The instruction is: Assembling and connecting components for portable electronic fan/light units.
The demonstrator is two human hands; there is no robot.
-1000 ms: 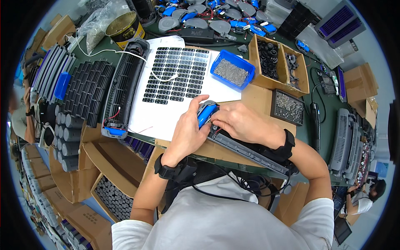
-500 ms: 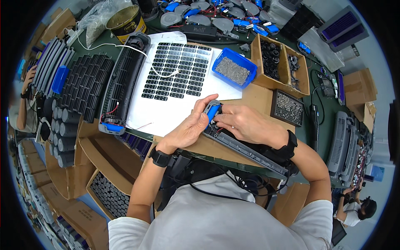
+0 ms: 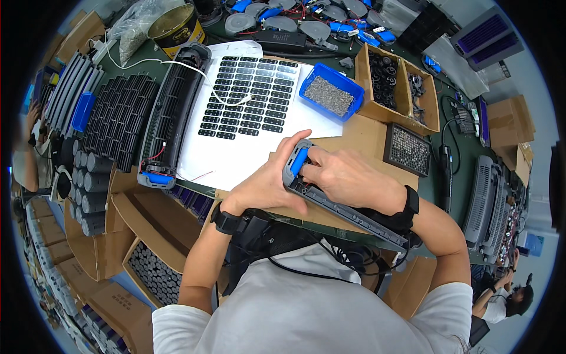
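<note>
A long grey plastic housing (image 3: pixel 359 221) lies slantwise at the table's near edge, its rounded grey end pointing up and left. Inside that end sits a blue part (image 3: pixel 299 160). My left hand (image 3: pixel 265 184) wraps round the end from the left, fingers behind it and thumb stretched below. From the right, my right hand (image 3: pixel 356 180) reaches over the housing with bent fingers pressed together beside the blue part. Whatever those fingertips hold, if anything, is hidden. My right wrist and its black band cover part of the housing.
Beyond my hands stand a blue tray (image 3: pixel 361 100) of small metal pieces, a divided cardboard box (image 3: pixel 402 82) of black parts and a dark tray (image 3: pixel 387 147) of small pieces. A similar long housing (image 3: pixel 154 133) lies left, beside a white sheet (image 3: pixel 197 156) with rows of black pieces.
My left thumb has shifted down off the blue part, uncovering the grey end. My right fingers have curled in closer to the blue part. The housing stays in nearly the same place.
</note>
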